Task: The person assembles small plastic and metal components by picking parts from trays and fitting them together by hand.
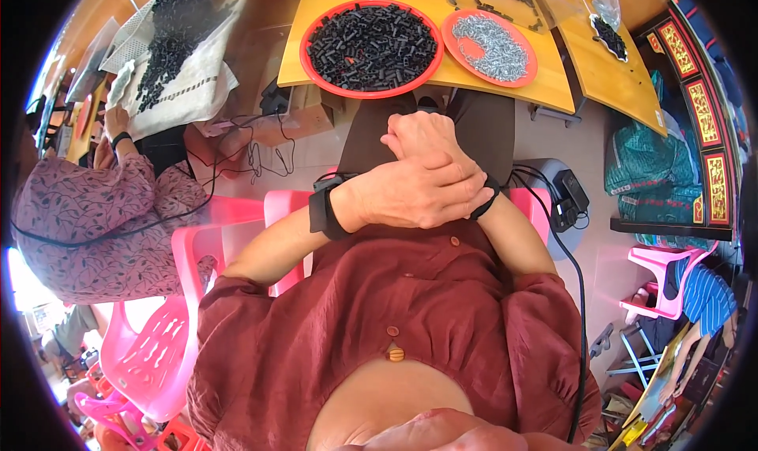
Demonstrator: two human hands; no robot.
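My left hand (422, 189) crosses over my lap, its fingers wrapped round my right wrist, close to the dark wristband (485, 198) there. Loosely curled, my right hand (424, 135) points away from me with no object visible in it. Another dark wristband (332, 208) is on my left wrist. Beyond both hands, on the yellow table (513, 89), stands a red round tray (430, 74) heaped with small black plastic pieces (371, 47). Beside it to the right is a smaller red plate (466, 63) of small silvery metal parts (499, 48). Neither hand touches these.
A pink chair (150, 356) and a seated person in a patterned top (87, 206) are at left, near a cloth (185, 84) with black pieces. Black cables (264, 155) hang below the table. Green bags (651, 159) lie at right, near a pink stool (667, 281).
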